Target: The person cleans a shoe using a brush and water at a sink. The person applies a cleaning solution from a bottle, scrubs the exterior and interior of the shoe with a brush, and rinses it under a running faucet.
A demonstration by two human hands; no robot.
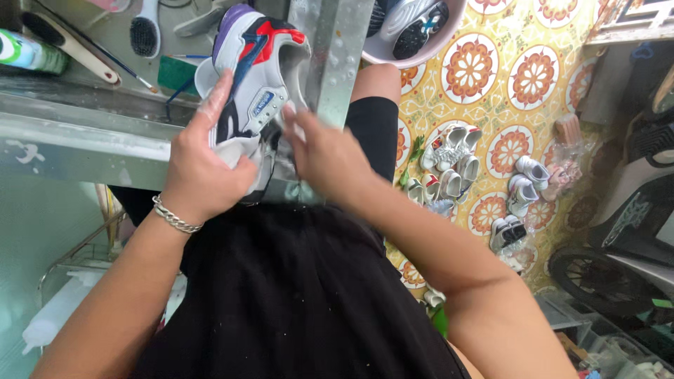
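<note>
Both hands grip 1 wet sneaker (256, 77) — left hand (203, 168) wrapped around it, right hand (326, 154) pinching; it may slip into the sink (84, 112).

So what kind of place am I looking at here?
Probably a small shoe-cleaning stall or workshop. Both hands hold a white sneaker over a wet metal counter with brushes on it, a pink basin holds more shoes, and pairs of sneakers sit on the patterned tile floor.
</note>
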